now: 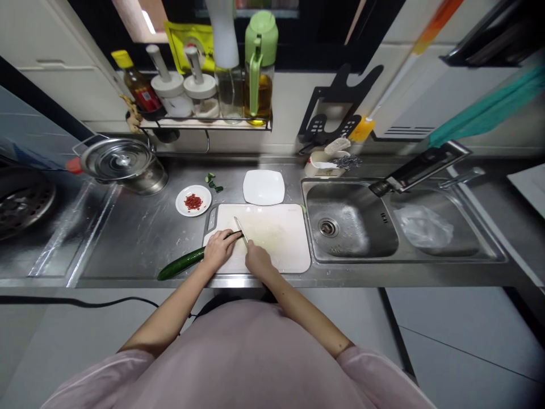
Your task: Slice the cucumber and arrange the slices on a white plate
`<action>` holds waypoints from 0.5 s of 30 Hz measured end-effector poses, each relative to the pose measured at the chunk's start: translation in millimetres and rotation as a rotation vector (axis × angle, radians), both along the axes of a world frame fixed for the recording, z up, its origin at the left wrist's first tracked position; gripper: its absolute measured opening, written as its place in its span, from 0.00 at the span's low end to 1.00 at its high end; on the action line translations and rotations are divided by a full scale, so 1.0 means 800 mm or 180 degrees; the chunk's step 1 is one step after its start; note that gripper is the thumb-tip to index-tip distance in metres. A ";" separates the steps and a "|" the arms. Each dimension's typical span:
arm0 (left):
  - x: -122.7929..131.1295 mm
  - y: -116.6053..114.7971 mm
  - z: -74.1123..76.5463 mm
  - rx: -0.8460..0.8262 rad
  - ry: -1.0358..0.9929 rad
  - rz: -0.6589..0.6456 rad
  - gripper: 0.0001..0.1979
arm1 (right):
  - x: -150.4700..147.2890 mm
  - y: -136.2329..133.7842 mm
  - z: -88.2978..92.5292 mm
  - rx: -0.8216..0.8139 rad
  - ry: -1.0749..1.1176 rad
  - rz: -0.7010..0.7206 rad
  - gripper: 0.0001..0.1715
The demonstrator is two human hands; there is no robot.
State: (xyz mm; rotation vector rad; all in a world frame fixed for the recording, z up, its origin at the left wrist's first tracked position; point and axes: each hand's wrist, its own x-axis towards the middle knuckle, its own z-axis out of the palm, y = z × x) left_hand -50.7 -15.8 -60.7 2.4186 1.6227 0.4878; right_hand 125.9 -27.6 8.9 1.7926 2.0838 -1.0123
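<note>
A long dark-green cucumber (pixel 181 264) lies across the left edge of a white cutting board (pixel 281 236) on the steel counter. My left hand (pixel 218 249) is curled over the cucumber's right end and holds it down on the board. My right hand (pixel 256 258) grips the handle of a knife (pixel 240 229), whose blade stands at the cucumber's tip, right beside my left fingers. Pale cucumber slices lie on the board just right of the blade.
A small white plate of chopped red chilli (pixel 193 201), green cucumber scraps (pixel 213 183) and an empty square white plate (pixel 263 187) sit behind the board. A lidded steel pot (pixel 121 163) stands left, a double sink (pixel 353 227) right, a condiment rack (pixel 204 122) on the wall.
</note>
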 end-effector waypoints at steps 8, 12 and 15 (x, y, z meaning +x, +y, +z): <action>0.004 -0.007 0.014 -0.0299 -0.0102 0.0046 0.18 | 0.017 -0.005 -0.001 0.0246 -0.0121 -0.0003 0.19; 0.005 -0.004 0.020 -0.0544 -0.0620 0.0525 0.20 | 0.043 -0.012 0.003 0.0601 -0.0485 0.0047 0.23; 0.000 0.006 0.017 -0.0732 -0.1235 0.1026 0.20 | 0.065 -0.011 0.004 0.0835 -0.0732 0.0024 0.23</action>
